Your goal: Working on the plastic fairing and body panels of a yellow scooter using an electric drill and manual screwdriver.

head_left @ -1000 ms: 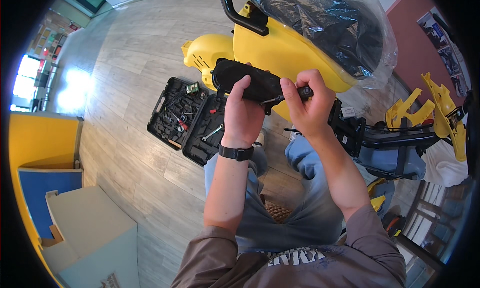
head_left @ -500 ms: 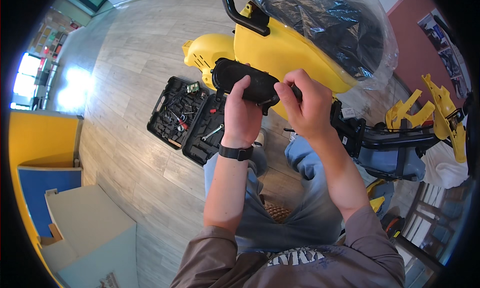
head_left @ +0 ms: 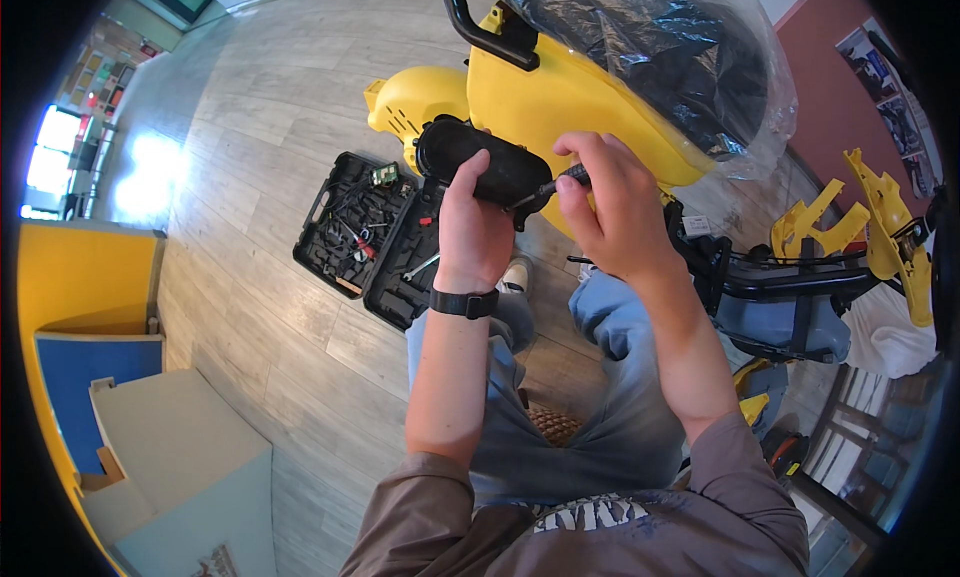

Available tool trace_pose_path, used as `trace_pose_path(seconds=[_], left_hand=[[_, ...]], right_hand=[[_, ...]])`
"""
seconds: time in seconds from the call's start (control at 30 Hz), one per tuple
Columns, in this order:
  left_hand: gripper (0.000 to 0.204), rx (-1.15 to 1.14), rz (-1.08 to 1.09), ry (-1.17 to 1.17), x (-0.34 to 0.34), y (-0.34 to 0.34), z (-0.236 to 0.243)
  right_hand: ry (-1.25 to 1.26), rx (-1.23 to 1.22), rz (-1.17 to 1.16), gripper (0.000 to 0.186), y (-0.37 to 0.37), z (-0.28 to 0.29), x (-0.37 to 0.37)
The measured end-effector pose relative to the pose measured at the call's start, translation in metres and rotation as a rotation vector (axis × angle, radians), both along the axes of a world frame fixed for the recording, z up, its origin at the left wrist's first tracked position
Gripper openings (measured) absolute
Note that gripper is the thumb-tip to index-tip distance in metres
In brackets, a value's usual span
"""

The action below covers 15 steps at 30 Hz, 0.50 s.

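My left hand [head_left: 474, 227] is wrapped round a black plastic housing [head_left: 505, 167], a long rounded part with a wide round end at the left. Its thumb lies across the top. In my right hand [head_left: 622, 212] a slim black screwdriver [head_left: 573, 176] is pinched between thumb and fingers. Its shaft slants down and left to the near right corner of the housing; whether the tip sits in a screw cannot be made out. Both hands are held above my lap, in front of the yellow body [head_left: 560, 97] of a large machine.
An open black tool case [head_left: 345, 227] with several tools lies on the wooden floor [head_left: 270, 147]. Clear plastic film [head_left: 770, 97] covers the machine's dark upper part. Yellow panels [head_left: 880, 232] and black tubing [head_left: 800, 285] stand at the right. A grey cabinet [head_left: 180, 447] stands at the left.
The housing and my left hand have shifted slightly left and down. My right fingers have changed their grip, and more of the screwdriver now shows between them.
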<state>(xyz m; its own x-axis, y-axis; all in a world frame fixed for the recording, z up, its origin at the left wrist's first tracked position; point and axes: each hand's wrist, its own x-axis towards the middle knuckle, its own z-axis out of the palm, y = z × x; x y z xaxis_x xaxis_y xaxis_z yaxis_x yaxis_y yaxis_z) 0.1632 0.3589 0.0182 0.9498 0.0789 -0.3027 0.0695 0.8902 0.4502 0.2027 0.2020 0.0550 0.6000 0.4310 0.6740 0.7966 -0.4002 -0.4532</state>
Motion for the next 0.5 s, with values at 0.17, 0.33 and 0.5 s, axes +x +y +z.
trace_pose_path(seconds=[0.17, 0.33, 0.5], left_hand=[[0.030, 0.028, 0.007, 0.001, 0.0019, -0.0040, -0.0055], [0.029, 0.040, -0.002, 0.003, 0.0001, -0.0036, -0.0049], [0.028, -0.009, -0.004, 0.022, 0.0005, -0.0020, -0.0055]], right_hand=[[-0.021, -0.121, -0.042, 0.022, 0.0023, 0.0057, -0.0062], [-0.026, -0.053, 0.015, 0.022, 0.0070, 0.0057, -0.0076], [0.059, 0.024, 0.075, 0.033, 0.0076, 0.0039, -0.0096]])
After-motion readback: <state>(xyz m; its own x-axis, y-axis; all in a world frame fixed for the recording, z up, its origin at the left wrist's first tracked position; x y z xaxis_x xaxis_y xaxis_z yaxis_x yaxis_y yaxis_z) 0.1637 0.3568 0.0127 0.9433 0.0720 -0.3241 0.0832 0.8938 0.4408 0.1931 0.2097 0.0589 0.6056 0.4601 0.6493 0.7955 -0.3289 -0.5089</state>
